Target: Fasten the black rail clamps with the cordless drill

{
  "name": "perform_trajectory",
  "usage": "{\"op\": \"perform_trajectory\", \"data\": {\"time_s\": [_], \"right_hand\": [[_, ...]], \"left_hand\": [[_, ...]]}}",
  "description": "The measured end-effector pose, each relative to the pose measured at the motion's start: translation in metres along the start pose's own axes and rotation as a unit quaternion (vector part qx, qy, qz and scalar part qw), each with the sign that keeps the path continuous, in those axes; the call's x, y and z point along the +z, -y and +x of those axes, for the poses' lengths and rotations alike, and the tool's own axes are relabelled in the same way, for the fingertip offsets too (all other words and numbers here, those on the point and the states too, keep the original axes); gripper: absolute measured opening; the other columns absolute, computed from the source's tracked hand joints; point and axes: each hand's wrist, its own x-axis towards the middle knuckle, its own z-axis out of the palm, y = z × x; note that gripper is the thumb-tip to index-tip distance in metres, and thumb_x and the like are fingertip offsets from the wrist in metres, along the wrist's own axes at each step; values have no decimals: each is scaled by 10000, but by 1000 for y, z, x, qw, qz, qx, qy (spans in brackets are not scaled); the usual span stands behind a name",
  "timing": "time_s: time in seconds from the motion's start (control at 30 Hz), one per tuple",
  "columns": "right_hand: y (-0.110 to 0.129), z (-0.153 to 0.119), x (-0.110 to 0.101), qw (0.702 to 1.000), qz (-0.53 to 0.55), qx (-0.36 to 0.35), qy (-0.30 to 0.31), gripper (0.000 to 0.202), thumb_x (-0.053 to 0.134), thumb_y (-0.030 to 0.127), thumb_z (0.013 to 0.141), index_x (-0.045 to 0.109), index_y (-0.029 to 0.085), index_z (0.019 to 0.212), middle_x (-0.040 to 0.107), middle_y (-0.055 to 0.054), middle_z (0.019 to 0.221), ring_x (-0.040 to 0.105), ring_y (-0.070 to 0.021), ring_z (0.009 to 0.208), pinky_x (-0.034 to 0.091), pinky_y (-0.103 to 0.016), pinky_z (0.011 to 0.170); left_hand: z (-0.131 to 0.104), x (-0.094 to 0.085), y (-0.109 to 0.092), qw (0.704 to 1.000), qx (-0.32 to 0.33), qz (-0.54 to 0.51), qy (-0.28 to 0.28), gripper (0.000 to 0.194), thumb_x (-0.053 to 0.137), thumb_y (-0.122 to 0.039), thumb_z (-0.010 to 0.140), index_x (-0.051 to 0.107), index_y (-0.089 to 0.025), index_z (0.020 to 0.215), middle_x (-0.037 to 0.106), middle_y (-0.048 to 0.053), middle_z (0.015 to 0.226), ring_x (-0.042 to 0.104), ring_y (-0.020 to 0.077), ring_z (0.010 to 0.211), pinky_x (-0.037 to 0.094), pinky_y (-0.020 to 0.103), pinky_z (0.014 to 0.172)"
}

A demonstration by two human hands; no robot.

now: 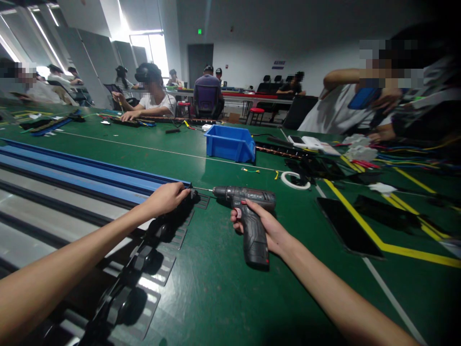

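Observation:
My right hand (261, 223) is wrapped round the grip of a dark cordless drill (255, 230), fingers at its red trigger. The drill points left, and its long thin bit (202, 189) reaches the end of a blue and silver rail assembly (97, 175). At that end my left hand (169, 197) is closed, with its fingertips pinching near a small black fitting (194, 194); what they hold is too small to make out. Black brackets with knobs (144, 258) and slotted plates (163, 269) run along the near end of the rails.
A blue bin (230, 144) stands beyond the drill. Right of it lie a white tape ring (295, 180), a black flat panel (349, 226), wires (406, 161) and yellow tape lines on the green table (212, 298). People sit across the table.

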Motion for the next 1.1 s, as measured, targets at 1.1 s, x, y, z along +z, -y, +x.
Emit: {"op": "perform_trajectory", "data": {"time_s": [1.1], "right_hand": [[17,-29,-10,972,77,-213,-64,284,577,431,903,614,153,950,678,-94,853,658,-182,758,592,-261,623]], "left_hand": [[-12,-14,-14,982,54,22,-178,346,392,-443,979,596,-175,899,658,90,892,597,214,826,401,311,749]]}}
